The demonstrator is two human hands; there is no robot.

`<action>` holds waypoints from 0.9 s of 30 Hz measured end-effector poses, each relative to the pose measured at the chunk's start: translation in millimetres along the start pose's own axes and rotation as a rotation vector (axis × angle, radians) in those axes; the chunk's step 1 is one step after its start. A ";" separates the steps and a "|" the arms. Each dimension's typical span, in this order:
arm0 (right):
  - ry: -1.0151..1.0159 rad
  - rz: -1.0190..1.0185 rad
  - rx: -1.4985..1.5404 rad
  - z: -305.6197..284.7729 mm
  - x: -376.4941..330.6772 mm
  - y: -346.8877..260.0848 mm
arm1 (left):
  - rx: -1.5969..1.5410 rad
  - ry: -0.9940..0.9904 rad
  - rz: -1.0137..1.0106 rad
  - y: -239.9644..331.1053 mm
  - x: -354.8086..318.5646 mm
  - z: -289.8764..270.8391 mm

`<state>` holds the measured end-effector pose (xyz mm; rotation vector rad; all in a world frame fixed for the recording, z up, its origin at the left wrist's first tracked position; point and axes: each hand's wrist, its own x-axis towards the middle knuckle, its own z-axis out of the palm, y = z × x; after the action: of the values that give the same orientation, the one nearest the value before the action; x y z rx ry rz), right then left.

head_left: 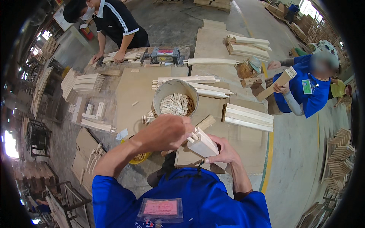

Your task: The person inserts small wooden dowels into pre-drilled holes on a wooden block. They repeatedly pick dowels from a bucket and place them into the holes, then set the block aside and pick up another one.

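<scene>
My right hand (224, 151) is wrapped round a pale wooden block (203, 145), holding it tilted in front of my chest. Short wooden dowels (191, 139) stick out of the block's far end. My left hand (167, 131) reaches across to that end, its fingers closed in a pinch on a dowel; the hand itself partly hides the fingertips. Just beyond it stands a grey bucket (157, 99) with many loose dowels (176, 104) inside. Several more dowels (148, 117) lie beside the bucket.
Wooden rails (207, 79) lie behind the bucket, and stacked boards (249, 117) to the right. A yellow bowl (146, 160) of dowels sits low at left. One person (118, 24) works across the table at a grey clamp-like device (165, 56); another (304, 83) holds a drilled block at right.
</scene>
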<state>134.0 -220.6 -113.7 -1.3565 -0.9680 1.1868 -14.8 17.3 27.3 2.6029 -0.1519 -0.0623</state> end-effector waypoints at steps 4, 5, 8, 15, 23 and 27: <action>0.047 0.009 -0.097 -0.4 1.7 -2.1 | 0.029 0.020 0.016 -3.4 3.1 5.6; 0.058 0.010 -0.106 -1.0 2.1 -3.3 | 0.028 0.063 0.023 -6.7 1.7 13.4; 0.064 0.001 -0.045 1.3 3.7 3.1 | 0.028 0.187 0.035 -18.0 -1.8 36.1; 0.051 0.026 -0.108 -2.4 7.1 1.9 | -0.005 0.072 0.062 -26.9 4.6 35.1; 0.031 0.166 0.366 -14.2 -18.6 45.6 | -0.402 0.706 -0.240 -65.9 13.1 97.1; 0.022 0.161 0.608 -30.4 -42.0 53.9 | 0.027 0.432 -0.356 -88.0 -24.5 230.8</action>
<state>153.0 -274.2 -162.1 -0.9617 -0.4251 1.4355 -47.8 -21.0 -215.7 2.5710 0.4655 0.3743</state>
